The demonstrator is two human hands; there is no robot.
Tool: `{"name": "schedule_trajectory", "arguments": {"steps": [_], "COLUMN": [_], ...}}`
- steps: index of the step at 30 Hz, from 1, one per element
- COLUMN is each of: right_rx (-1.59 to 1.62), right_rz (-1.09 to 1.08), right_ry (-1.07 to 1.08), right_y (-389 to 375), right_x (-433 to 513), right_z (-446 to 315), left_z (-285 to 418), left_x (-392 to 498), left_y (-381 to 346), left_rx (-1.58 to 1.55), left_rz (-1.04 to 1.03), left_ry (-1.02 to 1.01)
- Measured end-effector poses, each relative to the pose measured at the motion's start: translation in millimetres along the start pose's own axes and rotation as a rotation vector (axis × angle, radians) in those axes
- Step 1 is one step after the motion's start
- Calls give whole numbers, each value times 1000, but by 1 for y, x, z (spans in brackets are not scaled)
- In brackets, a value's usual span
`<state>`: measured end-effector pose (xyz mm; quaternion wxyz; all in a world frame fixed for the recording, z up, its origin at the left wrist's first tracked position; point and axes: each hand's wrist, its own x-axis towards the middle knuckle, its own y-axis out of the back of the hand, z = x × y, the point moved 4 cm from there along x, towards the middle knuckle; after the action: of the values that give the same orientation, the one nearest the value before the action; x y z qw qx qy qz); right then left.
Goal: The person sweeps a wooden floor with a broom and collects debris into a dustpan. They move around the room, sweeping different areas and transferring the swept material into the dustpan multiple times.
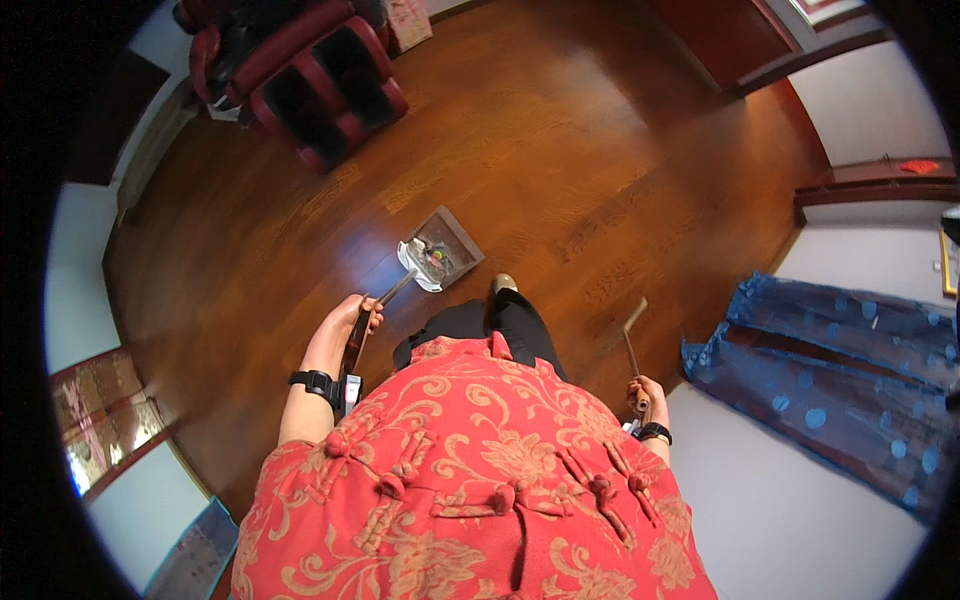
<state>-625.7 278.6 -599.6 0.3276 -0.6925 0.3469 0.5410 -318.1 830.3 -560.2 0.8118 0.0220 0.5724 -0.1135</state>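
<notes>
My left hand (367,311) grips the long handle of a dustpan (466,241), whose pan rests on or just above the wooden floor ahead of my feet. Inside the pan lies grey debris with a small yellow-green piece and a pinkish piece. On the right, my right hand (646,397) is closed around a thin brown stick-like handle (631,349) that points forward and bends near its far end; what it belongs to I cannot tell. Both wrists carry black straps with small devices.
A dark red massage chair (322,90) stands at the upper left. Blue dotted sheer curtains (817,375) hang by the wall at right. A dark red door (720,37) is at the upper right. My shoe (505,283) shows right of the dustpan.
</notes>
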Motion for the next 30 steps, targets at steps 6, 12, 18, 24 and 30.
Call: {"name": "schedule_trajectory", "arguments": {"steps": [6, 12, 18, 24, 30], "right_rx": [172, 169, 7, -134, -121], "right_rz": [-83, -141, -184, -197, -324], "right_ry": [359, 246, 242, 285, 127], "right_y": [-3, -46, -109, -191, -267], "right_x": [43, 85, 130, 164, 170], "right_z": [-62, -138, -199, -260, -307], "left_z": [-21, -47, -80, -56, 4], "left_x": [7, 5, 19, -21, -62], "left_y": [0, 0, 2, -46, -96], "left_rx": [-200, -505, -877, -1240, -1070], "left_rz": [92, 253, 178, 156, 372], "left_ry": [-139, -247, -126, -211, -415]}}
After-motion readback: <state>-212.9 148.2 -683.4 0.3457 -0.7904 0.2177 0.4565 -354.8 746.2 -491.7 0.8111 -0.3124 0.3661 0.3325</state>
